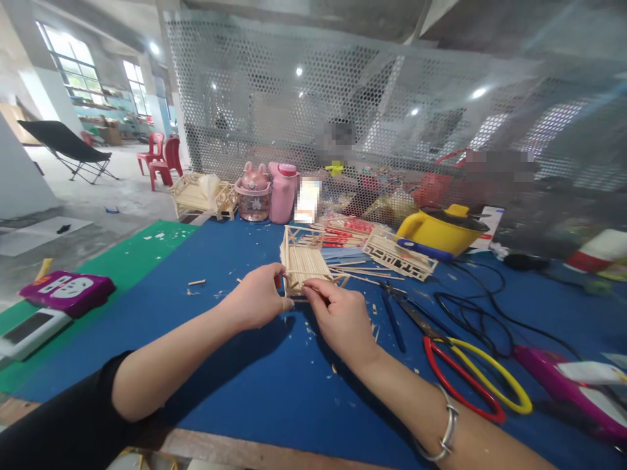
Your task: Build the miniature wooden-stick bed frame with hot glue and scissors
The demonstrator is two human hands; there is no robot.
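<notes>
A small bench-like model built of thin wooden sticks (308,258) is held up between my hands, over the blue table (220,378). My left hand (262,297) grips its left side, thumb low and fingers curled at the frame. My right hand (343,316) is closed in a pinch at the model's front edge; whether a small stick sits between those fingertips I cannot make out. Just behind, loose wooden sticks (362,269) lie beside a flat lattice panel of sticks (399,253). Small wood scraps dot the table below my hands.
Scissors with red and yellow handles (463,375) and blue-handled pliers (393,316) lie right. Behind them are black cables (470,307) and a yellow pot (441,232). A pink bottle (283,192), a pink jar (253,199) and another stick model (203,196) line the back, before a perforated screen (274,98).
</notes>
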